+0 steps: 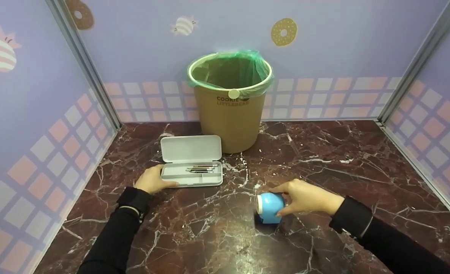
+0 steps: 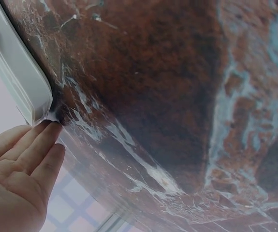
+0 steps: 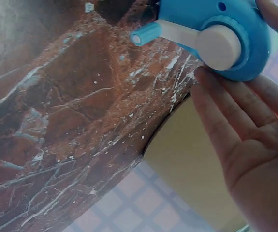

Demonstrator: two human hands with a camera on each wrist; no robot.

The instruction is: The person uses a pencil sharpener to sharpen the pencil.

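Note:
A white pencil case lies open on the tabletop, several pencils in its upper compartment. My left hand holds the case by its left end, thumb along the front edge. In the left wrist view, the fingertips are at the corner of the case. To the right, a blue hand-crank pencil sharpener with a pale round end facing left is gripped by my right hand between thumb and fingers. The right wrist view shows its white crank arm and blue knob.
Behind the pencil case stands a brown trash bin with a green liner. Patterned wall panels enclose the back and both sides. Pale crumbs dot the dark marbled tabletop near the bin.

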